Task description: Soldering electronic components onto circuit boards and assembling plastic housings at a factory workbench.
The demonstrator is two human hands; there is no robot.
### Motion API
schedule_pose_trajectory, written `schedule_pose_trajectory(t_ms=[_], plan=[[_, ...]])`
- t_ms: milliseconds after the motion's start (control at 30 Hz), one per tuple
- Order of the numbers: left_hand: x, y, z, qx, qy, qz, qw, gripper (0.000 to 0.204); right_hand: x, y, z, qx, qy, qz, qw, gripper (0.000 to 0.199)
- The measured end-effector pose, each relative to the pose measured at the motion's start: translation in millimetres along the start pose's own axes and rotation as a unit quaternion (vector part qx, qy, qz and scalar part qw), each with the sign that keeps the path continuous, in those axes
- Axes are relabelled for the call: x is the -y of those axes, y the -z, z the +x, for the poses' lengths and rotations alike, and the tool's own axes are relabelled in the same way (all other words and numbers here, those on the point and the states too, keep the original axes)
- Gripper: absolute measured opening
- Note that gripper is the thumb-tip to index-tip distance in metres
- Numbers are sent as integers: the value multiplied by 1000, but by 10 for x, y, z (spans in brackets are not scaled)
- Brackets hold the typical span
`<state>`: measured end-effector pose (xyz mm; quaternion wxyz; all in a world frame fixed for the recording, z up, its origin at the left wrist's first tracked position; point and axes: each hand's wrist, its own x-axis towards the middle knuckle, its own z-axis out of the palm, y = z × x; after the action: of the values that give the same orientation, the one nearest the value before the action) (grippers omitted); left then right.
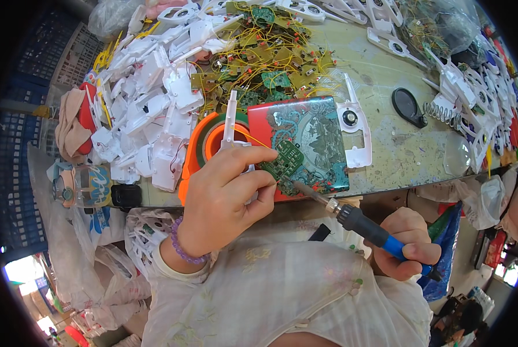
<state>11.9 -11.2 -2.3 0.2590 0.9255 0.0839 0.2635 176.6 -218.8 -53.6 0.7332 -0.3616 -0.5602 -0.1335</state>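
Observation:
My left hand (230, 188), a purple bead bracelet at its wrist, is closed with its fingertips at the left edge of a small green circuit board (284, 161). A yellow wire runs to that board. Below it lies a flat red box (262, 118) with a dark patterned top. My right hand (406, 243) grips the blue handle of a soldering iron (360, 224), whose tip points at the lower edge of the board; whether they touch I cannot tell. Behind my left hand stand a white plastic casing part (230, 118) and an orange tape dispenser (193, 156).
Many white plastic shells (149, 110) are heaped at the left. Circuit boards with yellow wires (259, 52) pile up at the back. A white casing with a round speaker (351, 118) lies right of the box, and a black oval lid (408, 107) and a metal spring (441, 113) are farther right.

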Motion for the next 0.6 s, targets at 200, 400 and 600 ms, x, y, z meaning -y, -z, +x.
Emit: schedule_pose_trajectory(t_ms=[200, 400, 600], plan=[[-1, 2, -3, 3, 0, 1, 1000, 17, 6, 5, 7, 7, -11, 7, 1000, 28], [-9, 8, -6, 1, 2, -3, 1000, 17, 2, -21, 8, -2, -7, -1, 1000, 28], [-4, 7, 9, -11, -13, 2, 1000, 17, 16, -9, 21, 8, -7, -8, 1000, 28]])
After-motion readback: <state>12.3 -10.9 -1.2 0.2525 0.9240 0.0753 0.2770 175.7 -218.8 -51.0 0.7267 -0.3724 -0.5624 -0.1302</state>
